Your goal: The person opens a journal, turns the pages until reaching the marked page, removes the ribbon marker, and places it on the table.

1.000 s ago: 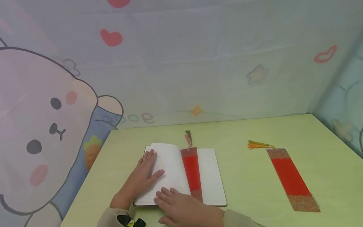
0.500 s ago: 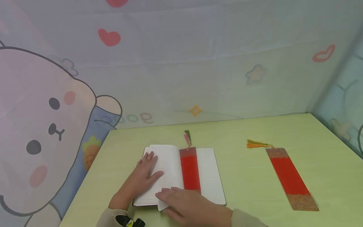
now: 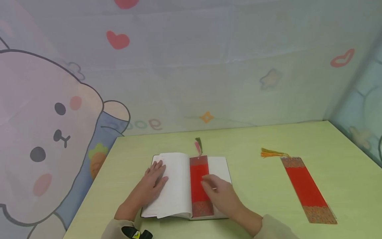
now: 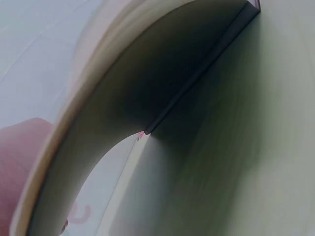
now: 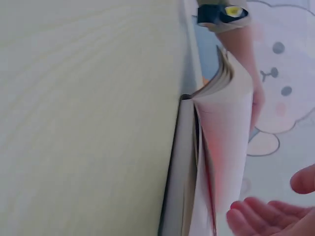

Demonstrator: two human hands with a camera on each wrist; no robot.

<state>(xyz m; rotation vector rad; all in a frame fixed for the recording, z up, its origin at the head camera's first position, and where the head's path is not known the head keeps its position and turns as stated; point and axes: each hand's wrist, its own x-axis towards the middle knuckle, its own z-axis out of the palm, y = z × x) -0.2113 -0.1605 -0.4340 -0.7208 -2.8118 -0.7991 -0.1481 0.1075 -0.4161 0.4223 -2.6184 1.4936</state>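
An open notebook [image 3: 177,186] lies on the table, its left pages bowed up. Flat on those pages rests my left hand [image 3: 153,182], fingers spread. A red bookmark [image 3: 198,179] with brown patterned ends lies along the fold, its pink and green tassel [image 3: 198,146] beyond the top edge. My right hand [image 3: 223,196] is over the right page, its fingertips overlapping the bookmark in the head view. In the right wrist view its thumb and loosely bent fingers [image 5: 263,216] stand apart with nothing between them. The left wrist view looks under the notebook's curved pages [image 4: 93,123].
A second red bookmark [image 3: 307,186] with an orange-yellow tassel [image 3: 271,152] lies on the right of the pale green table [image 3: 253,142]. A cloth backdrop [image 3: 191,83] with cartoon prints hangs behind the table.
My right hand has moved right and up, off the lower edge of the left pages, uncovering the bookmark's lower end. The left pages have folded further left. My left hand stays put.
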